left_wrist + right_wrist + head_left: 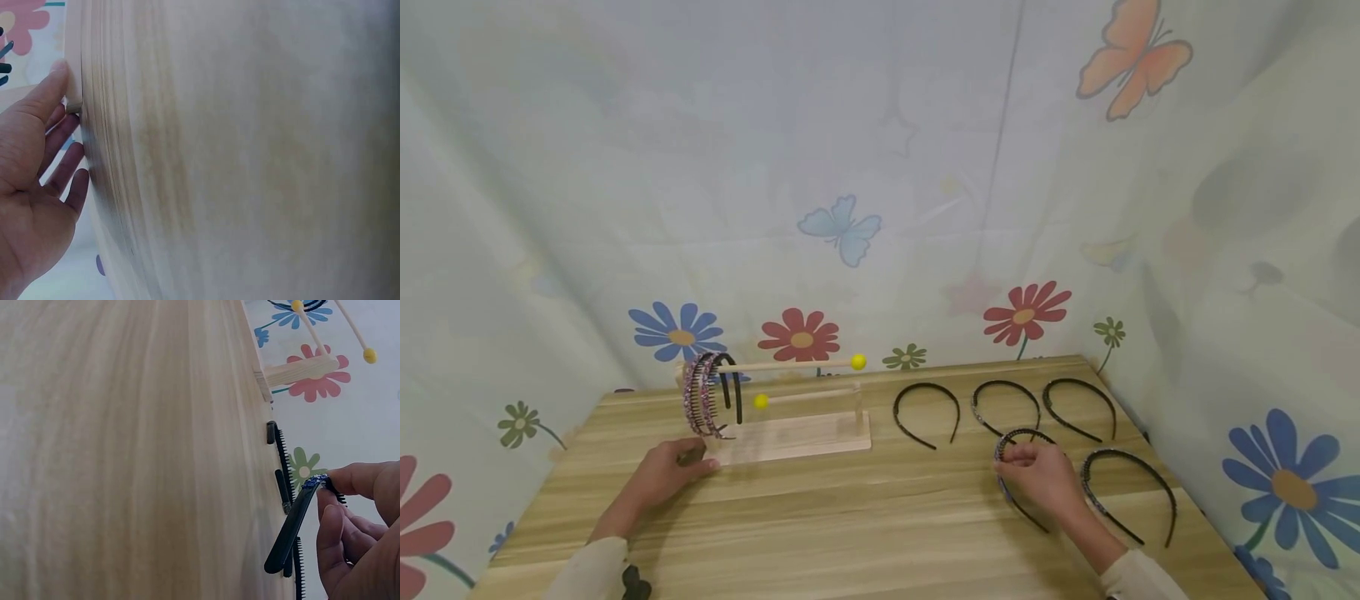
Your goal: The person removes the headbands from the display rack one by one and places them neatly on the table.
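Observation:
At the left of the table a wooden rack (797,437) has two rods with yellow ball ends. Several headbands (698,398), some with pink-purple stones and comb teeth, hang at the left end of its upper rod. My left hand (664,477) holds the left end of the rack's base, thumb at the front, as the left wrist view (37,175) partly shows. At the right, my right hand (1047,479) pinches a black headband (291,530) with blue sparkling stones between thumb and fingers. Its lower end hangs tilted; whether it touches the table I cannot tell.
Several black headbands lie at the table's right: one plain-looking (895,410), one beside it (976,406), one at the back right (1112,408) and one at the front right (1167,490). A flowered cloth (925,275) hangs behind the wood-grain table (850,525).

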Motion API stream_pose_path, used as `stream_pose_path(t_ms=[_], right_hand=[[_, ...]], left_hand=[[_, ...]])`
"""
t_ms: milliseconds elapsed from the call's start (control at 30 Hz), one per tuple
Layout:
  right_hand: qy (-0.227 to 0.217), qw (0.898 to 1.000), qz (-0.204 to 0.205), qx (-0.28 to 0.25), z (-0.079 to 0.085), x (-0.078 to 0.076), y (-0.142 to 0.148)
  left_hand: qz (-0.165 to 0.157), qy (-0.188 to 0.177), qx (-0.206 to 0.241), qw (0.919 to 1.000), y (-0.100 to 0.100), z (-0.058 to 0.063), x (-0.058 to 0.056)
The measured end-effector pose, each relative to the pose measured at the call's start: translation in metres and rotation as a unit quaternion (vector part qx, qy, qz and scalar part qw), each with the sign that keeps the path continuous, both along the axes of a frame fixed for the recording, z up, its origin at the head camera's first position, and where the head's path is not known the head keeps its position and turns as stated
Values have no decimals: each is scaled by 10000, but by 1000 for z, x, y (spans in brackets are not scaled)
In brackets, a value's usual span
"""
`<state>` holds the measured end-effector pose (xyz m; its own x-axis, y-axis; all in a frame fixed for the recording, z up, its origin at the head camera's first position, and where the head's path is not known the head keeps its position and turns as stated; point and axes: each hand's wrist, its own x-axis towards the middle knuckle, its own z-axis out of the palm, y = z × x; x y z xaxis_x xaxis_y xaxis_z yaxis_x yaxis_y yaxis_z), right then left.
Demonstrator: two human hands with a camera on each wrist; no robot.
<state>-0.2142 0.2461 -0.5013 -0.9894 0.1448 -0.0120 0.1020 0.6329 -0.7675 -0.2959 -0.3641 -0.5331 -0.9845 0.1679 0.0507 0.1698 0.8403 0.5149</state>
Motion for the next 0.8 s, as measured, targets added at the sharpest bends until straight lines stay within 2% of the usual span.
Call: stream_pose_path(t_ms=[267,567,800], right_hand=[[-70,10000,26,-36,-7,1,0],[-253,9986,-57,-457,-12,2,-1],[-305,9991,-53,-283,-19,0,0]], left_hand=[[3,23,-6,10000,1,1,1],[18,-23,-10,10000,0,2,1],[1,45,38,10000,1,1,2]])
